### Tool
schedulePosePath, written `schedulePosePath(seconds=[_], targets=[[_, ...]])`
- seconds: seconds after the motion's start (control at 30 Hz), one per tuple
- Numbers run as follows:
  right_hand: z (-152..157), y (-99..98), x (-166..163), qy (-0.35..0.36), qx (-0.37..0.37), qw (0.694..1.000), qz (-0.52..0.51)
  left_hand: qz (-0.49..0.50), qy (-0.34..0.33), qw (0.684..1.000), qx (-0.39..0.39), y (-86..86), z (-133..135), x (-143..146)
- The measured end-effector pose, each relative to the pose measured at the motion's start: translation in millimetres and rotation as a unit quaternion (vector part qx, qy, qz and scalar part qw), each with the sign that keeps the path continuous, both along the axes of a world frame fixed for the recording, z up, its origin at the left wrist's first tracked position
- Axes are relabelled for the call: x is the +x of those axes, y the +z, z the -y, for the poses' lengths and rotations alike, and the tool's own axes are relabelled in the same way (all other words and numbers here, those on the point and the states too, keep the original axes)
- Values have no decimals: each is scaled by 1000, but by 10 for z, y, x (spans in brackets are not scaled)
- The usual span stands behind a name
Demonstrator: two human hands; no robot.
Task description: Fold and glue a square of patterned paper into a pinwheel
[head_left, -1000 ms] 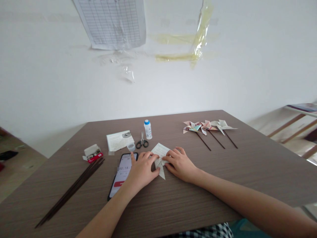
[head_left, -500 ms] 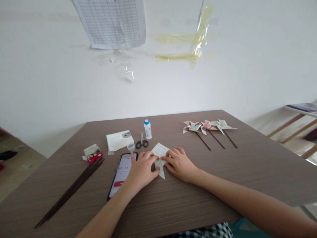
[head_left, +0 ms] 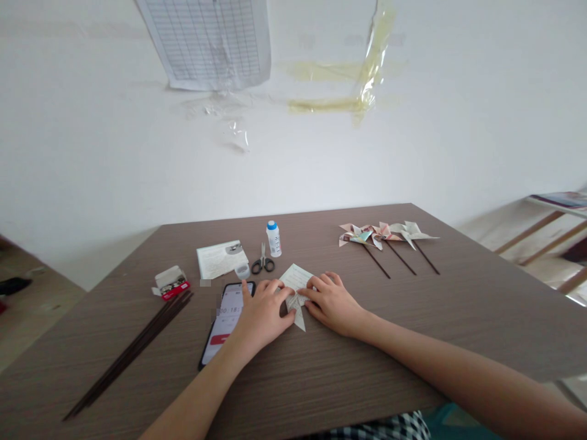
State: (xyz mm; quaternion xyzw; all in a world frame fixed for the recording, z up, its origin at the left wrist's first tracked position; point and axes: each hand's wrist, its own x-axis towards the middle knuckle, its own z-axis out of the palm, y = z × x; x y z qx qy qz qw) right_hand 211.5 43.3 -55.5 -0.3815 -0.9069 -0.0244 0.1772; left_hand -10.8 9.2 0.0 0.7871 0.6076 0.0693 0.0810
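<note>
A partly folded piece of printed paper [head_left: 296, 276] lies on the table between my hands, with pinwheel-like points and one pointed flap toward me. My left hand [head_left: 266, 308] holds its left side, thumb and index finger at the centre folds. From the right, my right hand [head_left: 334, 304] presses on the folds with its fingertips, the other fingers curled. Both hands rest low on the tabletop, and the fingers hide part of the paper. Under my left wrist and fingers lies a phone [head_left: 228, 311] with a timer on its screen.
Beyond my hands are black-handled scissors [head_left: 263, 264], a white bottle with a blue cap [head_left: 274, 239], a small clear cup [head_left: 241, 271] and a paper stack [head_left: 220, 260]. Leftward lie a red-and-white box [head_left: 171, 283] and dark sticks [head_left: 131, 357]. Several finished pinwheels [head_left: 358, 236] lie back right.
</note>
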Motion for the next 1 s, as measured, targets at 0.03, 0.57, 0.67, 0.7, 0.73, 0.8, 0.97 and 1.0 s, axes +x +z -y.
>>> schedulePosePath(seconds=[0.03,0.57,0.67,0.7,0.73,0.8,0.97,1.0], targets=[[0,-3,-2,0,0,1000,0,-1,-1,1000,0,-2,0,0],[-32,-30,-4,5,-4,1000,-11,0,-5,1000,3,-6,13,-17],[-20,9,-5,6,-27,1000,-9,1,-5,1000,6,-5,15,-20],[-16,22,-5,6,-35,999,-8,1,-6,1000,6,-5,14,-20],[-12,32,-5,5,-43,999,-8,2,-6,1000,7,-4,13,-20],[-8,48,-4,3,-54,998,-10,3,-5,1000,6,-3,9,-18],[-11,58,-6,0,-60,998,-14,0,-3,1000,-2,2,1,-11],[-12,59,-7,-2,-61,998,-15,-1,-2,1000,-3,3,2,-10]])
